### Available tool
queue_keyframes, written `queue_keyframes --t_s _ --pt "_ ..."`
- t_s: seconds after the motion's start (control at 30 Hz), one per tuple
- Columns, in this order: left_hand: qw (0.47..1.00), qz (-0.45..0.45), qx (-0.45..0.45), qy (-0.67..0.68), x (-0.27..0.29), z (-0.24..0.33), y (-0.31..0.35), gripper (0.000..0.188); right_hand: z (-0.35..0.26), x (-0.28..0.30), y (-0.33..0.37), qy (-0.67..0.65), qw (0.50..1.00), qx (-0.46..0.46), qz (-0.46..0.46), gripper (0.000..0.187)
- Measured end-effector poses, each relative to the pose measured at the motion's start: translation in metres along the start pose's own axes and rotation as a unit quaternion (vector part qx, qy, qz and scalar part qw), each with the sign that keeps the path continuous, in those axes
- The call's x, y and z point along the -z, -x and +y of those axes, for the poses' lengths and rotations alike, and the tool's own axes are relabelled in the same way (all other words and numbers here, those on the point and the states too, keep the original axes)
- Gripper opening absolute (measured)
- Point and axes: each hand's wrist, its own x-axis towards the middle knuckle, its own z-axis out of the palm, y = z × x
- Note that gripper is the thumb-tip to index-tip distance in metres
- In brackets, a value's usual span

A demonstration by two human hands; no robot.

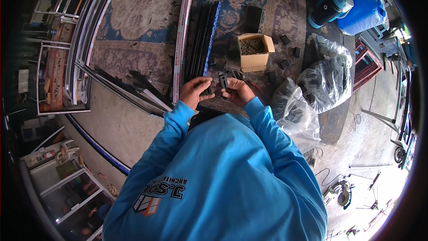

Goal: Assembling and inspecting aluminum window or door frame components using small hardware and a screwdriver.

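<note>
My right hand pinches a small dark grey fitting, held upright over the carpeted work surface. Just left of it my left hand is closed, thumb and fingers curled toward each other. Something small and dark seems to sit between those fingers, too small to name. Beyond my hands lies a bundle of black metal profiles, one edge covered in blue film. An open cardboard box full of small screws or similar pieces stands beyond my right hand.
Clear plastic bags with dark contents lie at the right. Several small black blocks are scattered beside the box. A long film-wrapped profile runs along the bundle's left. A dark flask and a blue container stand far right.
</note>
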Motion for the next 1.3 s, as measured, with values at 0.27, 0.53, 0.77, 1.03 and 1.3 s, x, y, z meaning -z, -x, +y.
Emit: queue_keyframes --t_s 0.27,0.53,0.77,1.03,1.3 --pt "0.999 0.045 0.021 -0.012 0.006 0.001 -0.002 0.043 0.001 -0.027 -0.002 0.115 0.99 0.035 0.069 0.019" --pt "0.999 0.03 -0.018 -0.017 0.01 -0.012 -0.006 0.041 0.009 -0.03 -0.01 0.377 0.915 0.055 0.132 0.028" --pt "0.998 0.039 0.051 0.001 0.026 -0.015 -0.007 0.035 0.004 -0.038 -0.02 0.554 0.83 0.039 0.054 0.027" --pt "0.995 0.046 0.074 0.043 0.033 -0.027 -0.008 0.032 -0.009 -0.019 -0.075 0.844 0.485 0.155 0.168 0.042" --pt "0.994 0.07 0.044 0.076 0.039 -0.009 0.0 0.034 -0.023 -0.014 -0.054 0.411 0.905 0.072 0.086 0.047"
